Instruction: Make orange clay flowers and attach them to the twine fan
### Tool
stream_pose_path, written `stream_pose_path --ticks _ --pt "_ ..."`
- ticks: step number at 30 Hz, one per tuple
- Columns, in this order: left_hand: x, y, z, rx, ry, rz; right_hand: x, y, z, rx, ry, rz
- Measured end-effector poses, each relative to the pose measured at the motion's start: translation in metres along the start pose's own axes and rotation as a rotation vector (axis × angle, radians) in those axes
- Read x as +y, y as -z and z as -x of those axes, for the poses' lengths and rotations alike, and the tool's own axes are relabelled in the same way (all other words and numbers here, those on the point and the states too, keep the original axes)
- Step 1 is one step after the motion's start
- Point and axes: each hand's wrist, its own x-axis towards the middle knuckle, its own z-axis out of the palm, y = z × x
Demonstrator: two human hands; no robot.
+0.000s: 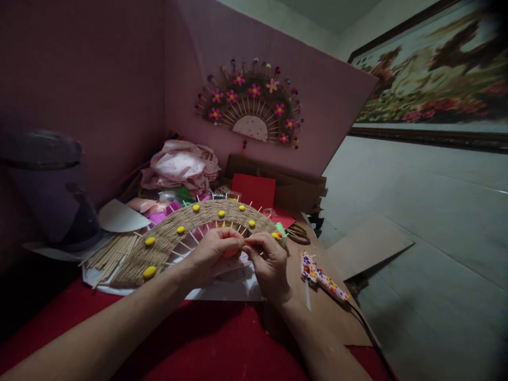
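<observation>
My left hand (217,247) and my right hand (270,262) meet fingertip to fingertip over the near side of a fan-shaped arch (164,234). The arch is wound with tan twine over thin wooden sticks and dotted with several yellow discs (196,207). Under my left fingers shows part of a soft-looking orange lump (230,253), mostly hidden. Thumb and finger of my right hand are pinched together at the left fingertips; what they grip is too small to make out. White paper (222,290) lies beneath the arch.
A flower-patterned glue gun (323,278) with a cord rests on cardboard (337,317) at right. Loose wooden sticks (113,256) lie at left, near a purple container (50,185). Behind are bundled pink cloth (180,164) and red sheets (254,190). A flowered fan (254,108) hangs above.
</observation>
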Motion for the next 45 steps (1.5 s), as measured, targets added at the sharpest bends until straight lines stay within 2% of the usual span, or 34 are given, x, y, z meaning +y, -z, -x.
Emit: stream_pose_path --ticks 6,10,16,22,25,29,34,39,45 --pt "0.005 -0.003 -0.002 0.157 -0.114 -0.031 -0.004 -0.004 -0.002 0.065 -0.299 -0.433" --pt "0.006 -0.001 -0.003 0.152 -0.119 -0.001 -0.005 -0.003 -0.003 0.067 -0.396 -0.534" --pt "0.003 -0.003 0.0 0.011 -0.089 0.038 -0.007 -0.001 -0.003 0.084 -0.428 -0.492" --pt "0.004 -0.005 0.002 0.042 -0.087 0.012 -0.002 -0.006 0.003 0.042 -0.333 -0.329" --pt "0.004 -0.003 0.0 0.096 -0.166 -0.049 -0.002 -0.007 0.003 0.054 -0.316 -0.307" --pt "0.002 0.002 -0.005 0.141 -0.249 -0.128 -0.003 -0.006 -0.001 0.029 -0.428 -0.565" --pt "0.001 0.001 -0.003 0.114 -0.242 -0.169 -0.001 -0.003 -0.005 -0.023 -0.651 -0.88" --pt "-0.002 -0.004 -0.001 0.042 -0.236 -0.096 -0.002 -0.003 -0.004 -0.049 -0.729 -0.889" --pt "-0.007 0.001 -0.005 0.052 -0.227 -0.075 -0.005 -0.005 -0.004 -0.027 -0.711 -0.9"
